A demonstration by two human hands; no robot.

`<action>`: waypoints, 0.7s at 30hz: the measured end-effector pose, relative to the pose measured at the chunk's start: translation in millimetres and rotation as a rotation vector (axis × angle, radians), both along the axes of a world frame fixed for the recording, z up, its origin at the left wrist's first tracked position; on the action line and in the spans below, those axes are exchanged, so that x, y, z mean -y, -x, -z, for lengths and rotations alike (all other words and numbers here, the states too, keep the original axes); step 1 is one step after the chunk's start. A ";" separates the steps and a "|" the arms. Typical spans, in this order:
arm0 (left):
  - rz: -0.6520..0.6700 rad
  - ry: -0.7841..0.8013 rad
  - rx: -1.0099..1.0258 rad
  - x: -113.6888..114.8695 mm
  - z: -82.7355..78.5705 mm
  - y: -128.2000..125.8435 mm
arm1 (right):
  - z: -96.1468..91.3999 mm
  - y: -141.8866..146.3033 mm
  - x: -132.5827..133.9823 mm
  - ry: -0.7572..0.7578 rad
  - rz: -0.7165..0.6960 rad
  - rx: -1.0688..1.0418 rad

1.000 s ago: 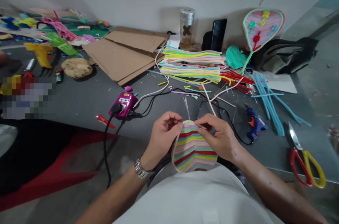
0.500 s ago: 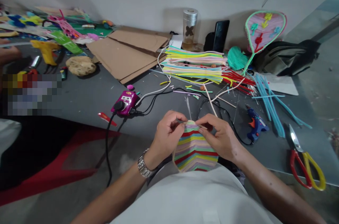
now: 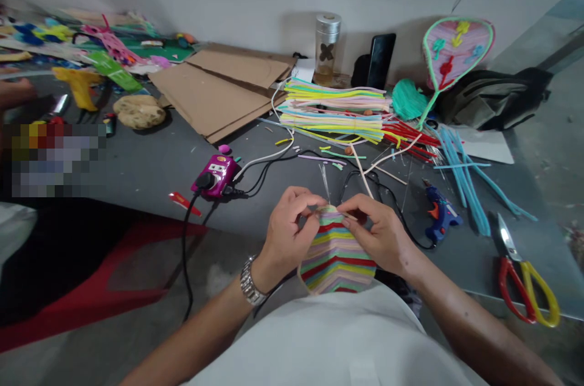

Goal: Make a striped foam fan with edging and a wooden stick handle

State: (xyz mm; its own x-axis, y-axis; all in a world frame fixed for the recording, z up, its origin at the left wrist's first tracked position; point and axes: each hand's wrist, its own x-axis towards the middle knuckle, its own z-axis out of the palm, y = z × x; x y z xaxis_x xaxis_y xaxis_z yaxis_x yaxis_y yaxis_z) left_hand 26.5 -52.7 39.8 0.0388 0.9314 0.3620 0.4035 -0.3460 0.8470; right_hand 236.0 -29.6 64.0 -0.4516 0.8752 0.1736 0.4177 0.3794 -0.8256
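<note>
A striped pipe-cleaner panel (image 3: pixel 338 259) in red, yellow, blue, green and pale pink rises from my lap, its narrow top toward the table. My left hand (image 3: pixel 292 224), with a metal watch (image 3: pixel 252 281) on its wrist, pinches the panel's top left edge between thumb and fingers. At the top right edge, my right hand (image 3: pixel 376 234) is closed in a pinch on the same panel. A beige strand runs along the border by the fingertips, which partly cover it. Just past the top, thin bare wires (image 3: pixel 324 180) lie on the table.
Bundled pipe cleaners (image 3: pixel 335 106) lie ahead. To the right are a blue glue gun (image 3: pixel 440 215), scissors (image 3: pixel 520 273) and loose blue pipe cleaners (image 3: pixel 465 191). A purple power socket (image 3: pixel 216 176), its cord and cardboard (image 3: pixel 223 91) are on the left. Another person's hand (image 3: pixel 16 94) shows far left.
The fingers of my left hand have shifted slightly at the panel's top edge. My right hand keeps nearly the same place, and the panel has barely moved.
</note>
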 end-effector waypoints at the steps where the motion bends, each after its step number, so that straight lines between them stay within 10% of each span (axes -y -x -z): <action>1: -0.008 0.010 0.004 0.2 0.0 0.4 | -0.1 0.0 -0.1 0.002 -0.001 0.001; 12: 0.001 0.247 0.181 0.9 4.9 5.1 | 1.7 -0.8 -3.5 0.039 -0.011 -0.003; 21: -0.484 -0.180 0.012 3.7 -2.8 51.8 | 2.8 -0.6 -6.7 0.050 -0.001 -0.001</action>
